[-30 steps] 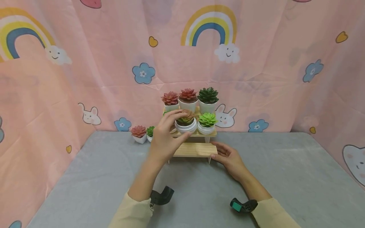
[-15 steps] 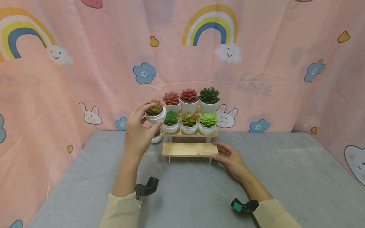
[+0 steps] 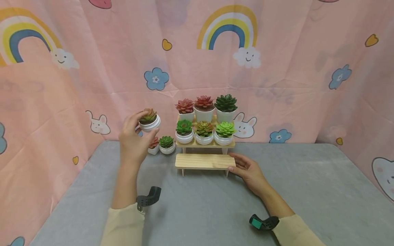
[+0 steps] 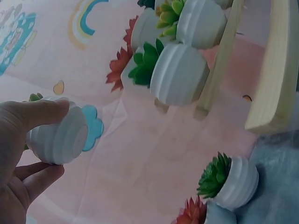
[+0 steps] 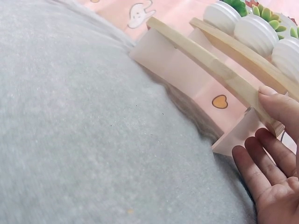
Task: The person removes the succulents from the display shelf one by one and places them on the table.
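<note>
My left hand point(image 3: 134, 138) holds a small potted succulent point(image 3: 149, 120) up in the air, left of the wooden tiered stand. Its leaves are orange-green and its white round pot point(image 4: 60, 135) is ribbed, with thumb and fingers on opposite sides. The right hand point(image 3: 248, 171) grips the right end of the stand's lowest shelf point(image 3: 205, 161); its thumb point(image 5: 275, 100) lies on top and the fingers reach below. The lowest shelf is bare. On the middle tier sit a green succulent point(image 3: 184, 131), an orange-green one point(image 3: 204, 132) and a bright green one point(image 3: 224, 133).
Two red succulents, one point(image 3: 185, 107) beside the other point(image 3: 204, 106), and a dark green one point(image 3: 226, 106) fill the top tier. On the grey tabletop point(image 3: 197, 212), left of the stand, are a green succulent point(image 3: 167, 144) and a partly hidden red one point(image 3: 153, 145). A pink curtain point(image 3: 123, 85) hangs behind.
My left hand has moved left from in front of the stand's middle tier, carrying the orange-green potted succulent away. The right hand has stayed on the lowest shelf.
</note>
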Demonstrator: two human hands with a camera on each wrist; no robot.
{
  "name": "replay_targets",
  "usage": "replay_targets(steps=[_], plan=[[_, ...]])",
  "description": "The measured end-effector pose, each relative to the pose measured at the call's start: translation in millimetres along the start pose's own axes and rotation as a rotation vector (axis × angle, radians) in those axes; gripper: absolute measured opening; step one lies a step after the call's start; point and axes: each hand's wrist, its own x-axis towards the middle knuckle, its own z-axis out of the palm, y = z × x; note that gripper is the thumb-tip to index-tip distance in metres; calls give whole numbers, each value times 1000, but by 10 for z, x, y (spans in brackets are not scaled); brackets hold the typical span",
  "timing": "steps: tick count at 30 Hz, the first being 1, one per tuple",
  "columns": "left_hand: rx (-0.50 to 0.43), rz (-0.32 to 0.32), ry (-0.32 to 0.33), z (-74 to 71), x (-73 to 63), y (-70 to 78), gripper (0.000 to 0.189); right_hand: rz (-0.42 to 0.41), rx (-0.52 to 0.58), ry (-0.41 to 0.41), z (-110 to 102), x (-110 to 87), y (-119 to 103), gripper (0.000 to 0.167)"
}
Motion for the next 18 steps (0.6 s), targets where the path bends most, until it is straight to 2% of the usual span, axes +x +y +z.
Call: replay_targets(steps=[6, 11, 18], plan=[[45, -61, 23, -62, 17, -163, 54, 2, 13, 0, 6, 8, 4, 63], [118, -77, 48, -96, 9, -300, 53, -5, 21, 0, 9, 19, 12, 63], [123, -92, 66, -90, -6, -477, 51, -11, 3, 6, 0, 18, 27, 63]])
